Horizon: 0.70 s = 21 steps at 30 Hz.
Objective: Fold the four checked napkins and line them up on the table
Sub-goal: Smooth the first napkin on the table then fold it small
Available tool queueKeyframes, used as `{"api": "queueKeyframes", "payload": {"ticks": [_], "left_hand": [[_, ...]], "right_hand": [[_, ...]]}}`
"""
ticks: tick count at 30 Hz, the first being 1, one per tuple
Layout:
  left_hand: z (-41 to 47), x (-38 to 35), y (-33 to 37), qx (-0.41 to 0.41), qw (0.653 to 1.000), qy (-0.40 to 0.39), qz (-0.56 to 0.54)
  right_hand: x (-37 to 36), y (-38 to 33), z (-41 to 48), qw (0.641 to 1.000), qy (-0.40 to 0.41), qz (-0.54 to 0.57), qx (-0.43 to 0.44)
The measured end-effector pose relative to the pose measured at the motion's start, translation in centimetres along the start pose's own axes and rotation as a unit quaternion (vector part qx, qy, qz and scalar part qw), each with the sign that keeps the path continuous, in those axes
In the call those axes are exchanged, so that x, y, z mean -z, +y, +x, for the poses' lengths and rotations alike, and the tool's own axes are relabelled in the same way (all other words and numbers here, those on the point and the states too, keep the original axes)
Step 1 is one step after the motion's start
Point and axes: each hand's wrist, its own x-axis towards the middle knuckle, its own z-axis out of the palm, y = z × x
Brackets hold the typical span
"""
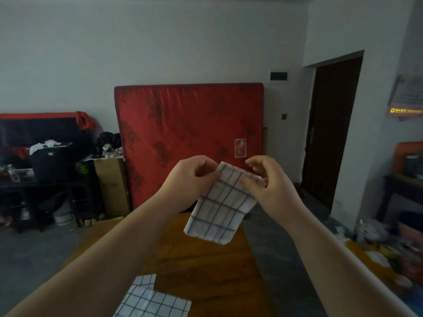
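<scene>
- Mid-frame, the left hand (191,177) and right hand (266,179) pinch the top edge of a folded checked napkin (220,203) with curled fingers, holding it above the wooden worktop (206,266).
- More checked napkins (148,300) lie at the worktop's near edge, lower centre.
- A red mattress (187,143) stands behind.

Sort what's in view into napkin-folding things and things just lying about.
For the job: held napkin, pinched by left hand and right hand; flat napkins; wooden table.
Lying about: red mattress; cardboard box; dark door.
</scene>
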Motion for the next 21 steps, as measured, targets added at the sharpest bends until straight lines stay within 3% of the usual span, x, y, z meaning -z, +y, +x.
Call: {"api": "queueKeyframes", "payload": {"ticks": [3, 9, 15, 21], "left_hand": [[-0.1, 0.3, -0.2, 0.016, 0.999, 0.000, -0.036], [-0.4, 0.9, 0.5, -0.013, 0.997, -0.020, -0.074], [-0.5, 0.6, 1.4, -0.033, 0.999, 0.009, -0.011], [-0.6, 0.3, 1.1, -0.025, 0.998, 0.018, -0.059]], "right_hand": [[0.5, -0.1, -0.1, 0.998, -0.028, 0.039, -0.039], [0.9, -0.5, -0.5, 0.998, 0.007, 0.064, -0.012], [1.3, -1.4, -0.5, 0.997, 0.014, 0.075, 0.000], [1.5, -1.6, -1.3, 0.974, 0.064, 0.214, -0.026]]}}
